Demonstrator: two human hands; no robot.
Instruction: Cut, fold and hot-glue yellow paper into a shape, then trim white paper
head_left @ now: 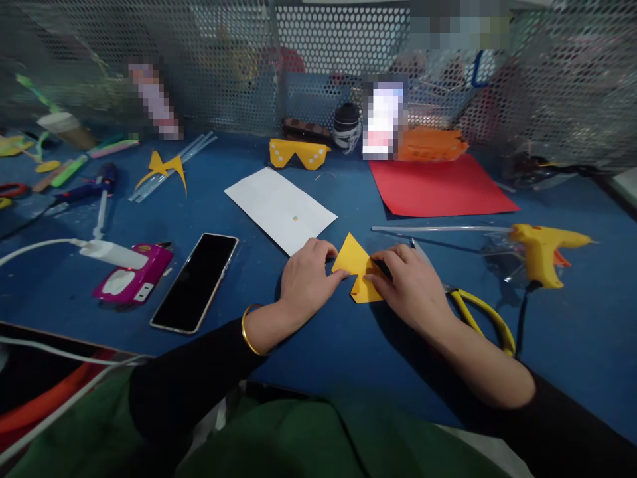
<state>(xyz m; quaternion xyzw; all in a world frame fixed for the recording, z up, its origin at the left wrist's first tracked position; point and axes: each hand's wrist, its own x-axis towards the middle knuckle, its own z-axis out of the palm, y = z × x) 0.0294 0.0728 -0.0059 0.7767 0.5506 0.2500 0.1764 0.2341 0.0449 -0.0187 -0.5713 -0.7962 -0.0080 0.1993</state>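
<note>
Two bare hands are working on one folded piece of yellow paper (349,254), which is lying on the blue tabletop (318,355) directly in front of the person. The left hand (309,279) is holding its left edge, the thumb resting on the paper and the fingers curling narrowly around that side. The right hand (411,285) is gripping the right side, thumb and index finger standing close together on the paper. A gold bangle (247,333) is encircling the left wrist.

Beside the right forearm, yellow-handled scissors (462,305) are lying partly hidden by the hand. Farther right, a yellow glue gun (540,252) is resting with a long translucent glue stick (432,229) projecting from its rear. Beyond the hands, a white sheet (276,202) is lying flat, a red sheet (442,192) is occupying the far right, and a yellow paper mask shape (298,154) with pale squares is standing behind the white one.

Left of the left hand, a dark-screened smartphone (195,282) is lying near a magenta power socket (152,262), into which a white charger (110,253) is apparently fitting. Farther back, a yellow paper cutout (158,161) is lying across clear glue sticks (196,149). Perforated metal panels (223,79) are bordering the far side.
</note>
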